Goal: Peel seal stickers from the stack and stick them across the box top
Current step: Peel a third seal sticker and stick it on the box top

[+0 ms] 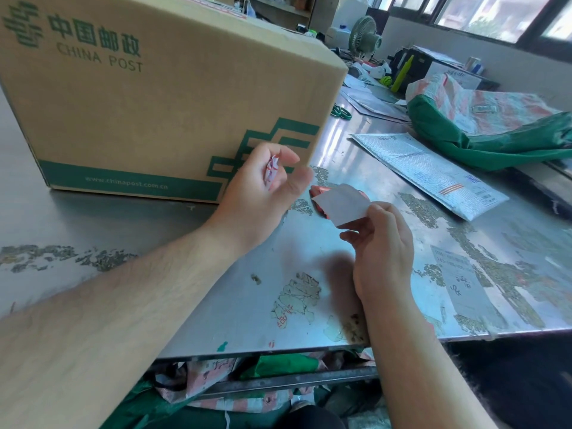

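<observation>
Left hand: the left hand (263, 193) was held just in front of the box's lower corner, its fingers curled round a crumpled red-and-white seal sticker (272, 172).
Right hand: the right hand (383, 243) pinched the sticker stack (339, 203) by its near edge between thumb and fingers, above the counter (93, 227).
Stack: its white back faced the camera, with red edges showing behind it. Whether it touched the counter could not be told.
Box: the China Post box (154, 103) stood on the counter to the left, just beyond the left hand. Only a sliver of its top was in view.
Done so far: one sticker appeared to be off the stack and in hand. A trace of red-and-white print showed on the sliver of box top, too little to say whether it was a seal.
Left to do: the peeled sticker had to be carried up and pressed across the box top. More probably had to be peeled after it.
Nearby: a bubble mailer (433, 171) and a green sack (495, 131) lay on the counter to the right, well apart from the hands.
</observation>
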`<state>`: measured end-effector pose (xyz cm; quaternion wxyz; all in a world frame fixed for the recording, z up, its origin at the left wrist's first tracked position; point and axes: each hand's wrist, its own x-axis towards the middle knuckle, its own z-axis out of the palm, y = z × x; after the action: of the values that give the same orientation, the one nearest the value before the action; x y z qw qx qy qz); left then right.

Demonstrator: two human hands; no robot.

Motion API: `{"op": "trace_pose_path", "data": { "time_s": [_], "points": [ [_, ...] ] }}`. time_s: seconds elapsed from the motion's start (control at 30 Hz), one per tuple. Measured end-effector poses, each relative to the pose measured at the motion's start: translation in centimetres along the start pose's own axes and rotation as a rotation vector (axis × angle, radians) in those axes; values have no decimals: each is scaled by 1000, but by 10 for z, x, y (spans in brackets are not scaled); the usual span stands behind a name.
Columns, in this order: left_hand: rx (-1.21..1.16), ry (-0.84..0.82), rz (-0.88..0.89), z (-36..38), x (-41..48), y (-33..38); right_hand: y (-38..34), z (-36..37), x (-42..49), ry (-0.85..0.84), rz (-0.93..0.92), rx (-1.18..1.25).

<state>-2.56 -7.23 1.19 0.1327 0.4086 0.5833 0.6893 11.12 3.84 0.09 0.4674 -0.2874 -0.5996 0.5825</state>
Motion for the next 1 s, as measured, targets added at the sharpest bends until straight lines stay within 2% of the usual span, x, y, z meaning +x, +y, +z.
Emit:
{"op": "trace_pose_path", "data": {
  "time_s": [0.13,0.3,0.57,0.83,1.0],
  "points": [
    [98,-55,-24,0,-1,-1,0,0,-1,-2,1,-13],
    [380,-88,-44,2,-4,-1,0,0,2,59,79,18],
    [601,-151,56,4,-7,1,-2,2,1,-19,92,-33],
    [672,-34,153,6,-5,-6,-4,4,-1,-38,89,-57],
    [654,-47,191,6,-5,-5,-6,5,-4,-50,86,-68]
  ]
}}
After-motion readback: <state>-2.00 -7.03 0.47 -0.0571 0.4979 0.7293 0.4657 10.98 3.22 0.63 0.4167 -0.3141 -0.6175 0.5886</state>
